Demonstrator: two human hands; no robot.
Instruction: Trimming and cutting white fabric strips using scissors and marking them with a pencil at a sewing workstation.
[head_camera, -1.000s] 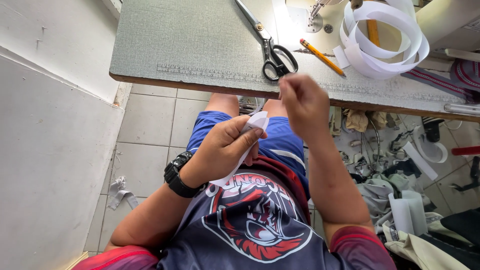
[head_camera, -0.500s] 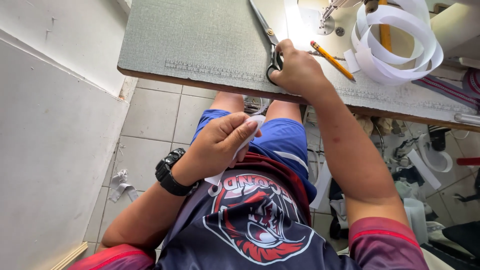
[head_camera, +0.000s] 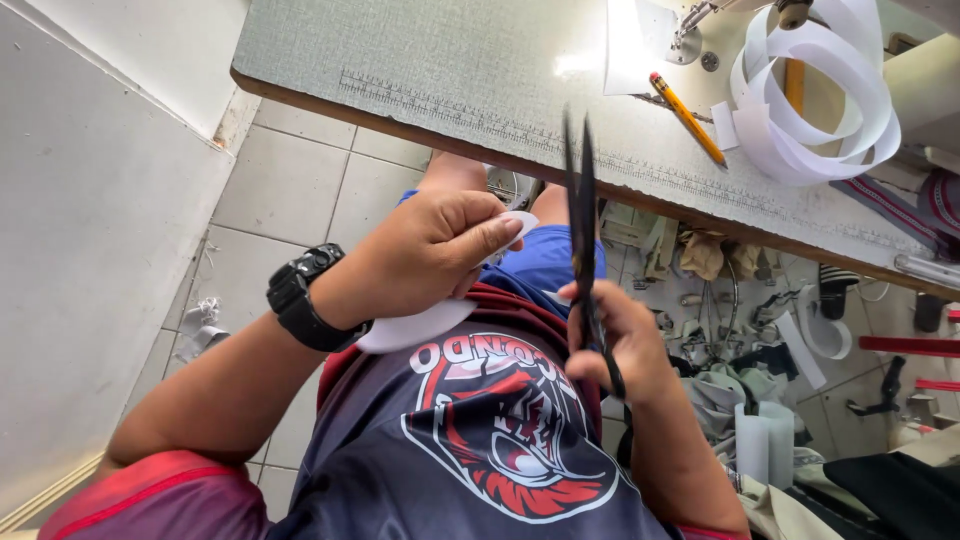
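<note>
Left hand (head_camera: 440, 250): pinching curved white fabric strip (head_camera: 420, 325). Right hand (head_camera: 615, 340): gripping long black steel scissors (head_camera: 582, 230), blades upright, crossing grey-green worktop (head_camera: 450, 70) edge.

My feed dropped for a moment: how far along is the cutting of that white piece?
Done: the scissors are off the table and in the right hand, blades pointing up. In hand: the left hand holds the white piece over the lap. Left: no blade touches the piece, so no cut is under way.

right hand (head_camera: 615, 345) — off table, now above lap | scissors (head_camera: 583, 230) — lifted, blades upright
</note>
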